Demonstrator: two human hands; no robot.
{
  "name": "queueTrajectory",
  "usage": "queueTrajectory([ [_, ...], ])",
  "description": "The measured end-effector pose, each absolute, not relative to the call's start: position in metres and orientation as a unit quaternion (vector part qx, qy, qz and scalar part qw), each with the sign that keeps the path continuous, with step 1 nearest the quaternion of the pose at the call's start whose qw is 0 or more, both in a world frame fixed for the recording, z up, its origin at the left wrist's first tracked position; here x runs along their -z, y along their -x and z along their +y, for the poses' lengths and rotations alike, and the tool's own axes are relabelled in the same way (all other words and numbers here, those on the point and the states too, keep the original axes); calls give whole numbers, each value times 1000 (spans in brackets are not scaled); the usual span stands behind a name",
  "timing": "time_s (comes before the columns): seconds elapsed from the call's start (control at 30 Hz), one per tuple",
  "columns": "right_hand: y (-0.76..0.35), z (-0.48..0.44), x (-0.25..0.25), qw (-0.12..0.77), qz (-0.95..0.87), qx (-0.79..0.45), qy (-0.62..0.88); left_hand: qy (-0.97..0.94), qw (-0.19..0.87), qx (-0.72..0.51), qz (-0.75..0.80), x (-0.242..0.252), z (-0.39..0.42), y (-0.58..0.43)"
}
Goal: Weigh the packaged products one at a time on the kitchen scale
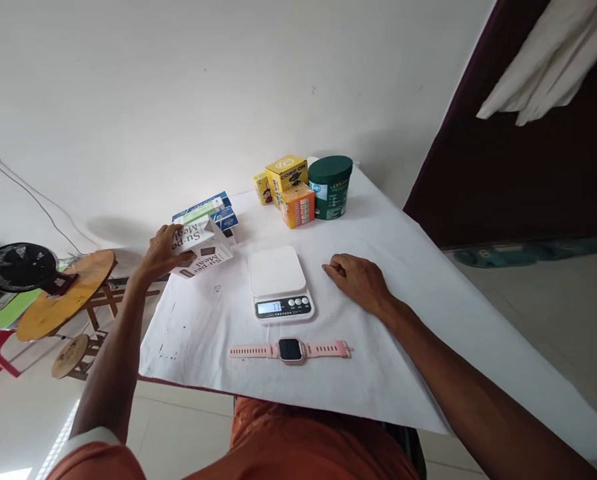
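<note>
Left hand point(167, 251) wrapped round white, black-lettered cardboard box point(209, 248), ten o'clock from white plastic digital scale point(277, 272). Whether box touches white-cloth-covered bench point(383, 233): cannot tell. Best spread pressure over flat faces; thin card likely dents. Mind blue-and-white cartons point(227, 217) close by, box's twelve o'clock. Right hand point(357, 277) loosely curled, empty-looking, scale's three o'clock. Scale plate smooth, square, round-cornered; pink-strapped watch point(291, 350) lies flat, six o'clock; cloth faintly wrinkled.

Box point(212, 249) left of scale point(277, 271) — watch point(291, 350) before, tub point(332, 189) behind.
</note>
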State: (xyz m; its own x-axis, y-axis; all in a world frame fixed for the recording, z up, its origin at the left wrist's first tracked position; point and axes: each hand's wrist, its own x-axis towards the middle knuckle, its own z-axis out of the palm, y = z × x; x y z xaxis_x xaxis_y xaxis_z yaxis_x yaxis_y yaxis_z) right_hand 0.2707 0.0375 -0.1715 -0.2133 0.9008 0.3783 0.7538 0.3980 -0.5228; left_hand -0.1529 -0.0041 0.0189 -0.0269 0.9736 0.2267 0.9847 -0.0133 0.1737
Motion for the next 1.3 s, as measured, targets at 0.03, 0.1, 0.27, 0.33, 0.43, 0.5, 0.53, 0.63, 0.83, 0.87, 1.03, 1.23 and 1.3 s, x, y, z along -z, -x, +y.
queueTrajectory([
  [0.03, -271, 38, 172, 324, -771, -110, 537, 695, 8, 139, -705, -14, 3, 159],
  [0.1, -270, 39, 173, 324, -772, -110, 536, 699, -8, 137, -702, -4, 15, 167],
  [0.27, -270, 38, 171, 320, -766, -123, 543, 701, 3, 130, -701, 6, 30, 174],
  [0.33, -269, 37, 169, 319, -763, -127, 548, 697, 17, 117, -707, 4, 29, 168],
  [0.43, -269, 35, 166, 313, -763, -131, 550, 711, 63, 136, -687, 0, 31, 143],
  [0.5, -269, 35, 165, 306, -762, -133, 556, 736, 97, 176, -646, -1, 41, 112],
  [0.53, -268, 35, 164, 301, -761, -133, 559, 752, 105, 196, -620, 0, 49, 93],
  [0.63, -267, 34, 162, 289, -761, -129, 566, 797, 74, 218, -559, 9, 86, 29],
  [0.83, -267, 31, 153, 243, -768, -124, 579, 767, -23, 198, -610, 44, 166, -68],
  [0.87, -267, 30, 151, 233, -770, -125, 581, 753, -38, 196, -628, 49, 174, -76],
  [1.03, -267, 30, 145, 191, -780, -131, 581, 711, -66, 215, -666, 63, 193, -93],
  [1.23, -267, 31, 143, 188, -781, -142, 578, 693, -69, 210, -687, 62, 191, -90],
  [1.3, -267, 30, 142, 190, -782, -143, 576, 682, -79, 227, -691, 62, 185, -84],
])
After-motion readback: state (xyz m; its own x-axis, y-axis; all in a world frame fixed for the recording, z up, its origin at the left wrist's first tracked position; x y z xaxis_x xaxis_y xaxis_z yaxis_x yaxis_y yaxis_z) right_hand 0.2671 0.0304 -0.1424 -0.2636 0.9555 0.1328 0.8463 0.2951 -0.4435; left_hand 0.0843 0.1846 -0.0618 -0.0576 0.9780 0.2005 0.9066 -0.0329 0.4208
